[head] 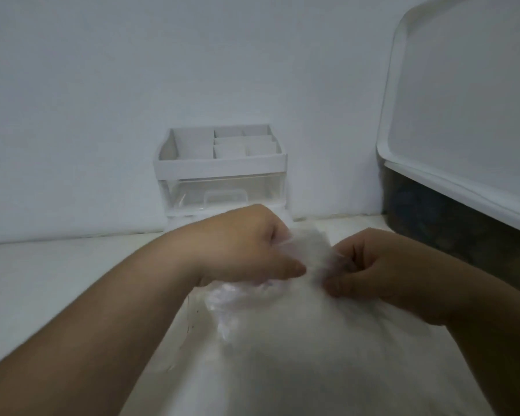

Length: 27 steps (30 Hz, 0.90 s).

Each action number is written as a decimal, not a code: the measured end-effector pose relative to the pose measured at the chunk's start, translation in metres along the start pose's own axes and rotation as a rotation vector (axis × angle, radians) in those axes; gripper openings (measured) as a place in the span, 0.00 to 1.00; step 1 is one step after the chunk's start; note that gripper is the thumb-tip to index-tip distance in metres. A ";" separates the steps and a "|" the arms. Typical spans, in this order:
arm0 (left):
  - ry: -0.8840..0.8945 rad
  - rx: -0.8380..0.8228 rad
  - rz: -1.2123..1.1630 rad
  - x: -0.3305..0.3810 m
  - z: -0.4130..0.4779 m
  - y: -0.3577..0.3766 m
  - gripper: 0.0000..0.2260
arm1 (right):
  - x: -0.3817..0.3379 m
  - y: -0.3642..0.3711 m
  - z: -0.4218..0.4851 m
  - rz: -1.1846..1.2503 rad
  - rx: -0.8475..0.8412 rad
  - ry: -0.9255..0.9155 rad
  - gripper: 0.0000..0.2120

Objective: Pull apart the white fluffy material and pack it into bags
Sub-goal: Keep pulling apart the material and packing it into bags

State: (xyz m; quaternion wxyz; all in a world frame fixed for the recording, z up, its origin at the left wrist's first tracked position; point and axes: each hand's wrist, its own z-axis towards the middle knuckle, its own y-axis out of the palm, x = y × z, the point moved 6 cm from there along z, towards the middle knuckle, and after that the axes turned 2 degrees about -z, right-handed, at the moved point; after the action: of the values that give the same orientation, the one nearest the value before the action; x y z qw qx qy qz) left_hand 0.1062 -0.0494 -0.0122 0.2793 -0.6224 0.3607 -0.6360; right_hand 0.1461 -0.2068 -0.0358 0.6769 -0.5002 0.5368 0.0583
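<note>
Your left hand and right hand each pinch one side of a wispy tuft of white fluffy material stretched between them, so you seem to be mid pull-apart. Just below your left thumb lies a crinkled clear plastic bag. Next you will likely need one hand to hold its mouth open while the other feeds the tuft in.
</note>
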 end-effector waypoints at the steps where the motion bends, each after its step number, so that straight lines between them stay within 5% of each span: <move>1: -0.002 -0.065 -0.056 -0.005 0.001 0.004 0.07 | 0.000 0.001 0.002 0.018 -0.004 -0.023 0.04; 6: 0.006 -0.011 -0.255 -0.020 -0.011 -0.012 0.12 | 0.024 0.013 0.004 0.392 -0.291 0.022 0.16; 9: -0.005 0.109 -0.262 -0.021 -0.020 -0.037 0.10 | 0.040 0.010 0.012 0.524 -0.208 0.025 0.21; 13: -0.067 0.465 -0.377 -0.021 -0.025 -0.081 0.08 | 0.003 -0.047 0.024 0.535 0.278 0.035 0.23; 16: -0.123 0.794 -0.512 -0.029 -0.024 -0.109 0.08 | -0.056 -0.117 0.006 0.044 1.046 -0.069 0.13; 17: -0.144 0.849 -0.543 -0.035 -0.022 -0.112 0.08 | -0.079 -0.120 0.000 -0.085 1.168 -0.173 0.13; 20: -0.266 0.885 -0.584 -0.063 -0.017 -0.102 0.09 | -0.123 -0.075 0.025 -0.312 0.917 -0.377 0.12; 24: -0.417 0.884 -0.504 -0.112 -0.010 -0.084 0.07 | -0.084 0.012 0.092 -0.655 0.334 -0.197 0.15; 27: -0.499 0.875 -0.384 -0.137 -0.006 -0.080 0.06 | -0.056 0.035 0.114 -0.696 0.147 -0.135 0.17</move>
State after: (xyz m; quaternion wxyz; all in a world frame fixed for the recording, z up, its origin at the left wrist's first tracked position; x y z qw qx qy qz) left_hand 0.1169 0.1086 -0.0282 0.4685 -0.6349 -0.1357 -0.5992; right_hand 0.1771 -0.0800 -0.0220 0.7244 -0.5979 0.2912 -0.1814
